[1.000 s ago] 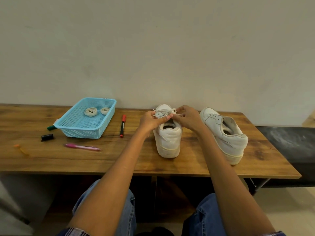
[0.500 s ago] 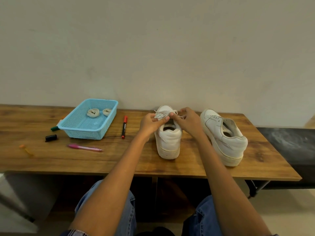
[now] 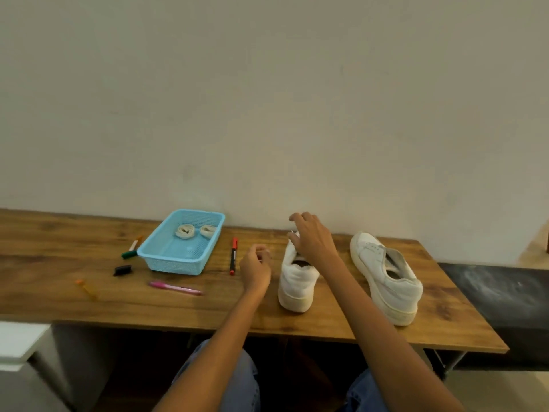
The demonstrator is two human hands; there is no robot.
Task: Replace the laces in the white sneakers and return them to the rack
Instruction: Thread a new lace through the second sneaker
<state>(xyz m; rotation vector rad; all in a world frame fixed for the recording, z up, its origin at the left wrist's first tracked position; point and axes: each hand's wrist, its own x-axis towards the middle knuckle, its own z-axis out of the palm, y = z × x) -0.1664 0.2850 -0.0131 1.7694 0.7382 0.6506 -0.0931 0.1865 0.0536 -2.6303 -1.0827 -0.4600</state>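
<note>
Nothing here can be read: the red marker, just right of the blue basket, bears a label band too small to make out.

Two white leather sneakers with cream-yellowed soles stand right of centre on a brown wood-grain tabletop. Left of centre, a light-blue perforated plastic basket holds two off-white lace rolls. Nearby lie a red-and-black marker, a pink pen, a green-capped marker, a black cap and an orange pen. Blue denim trousers fill the bottom.
</note>
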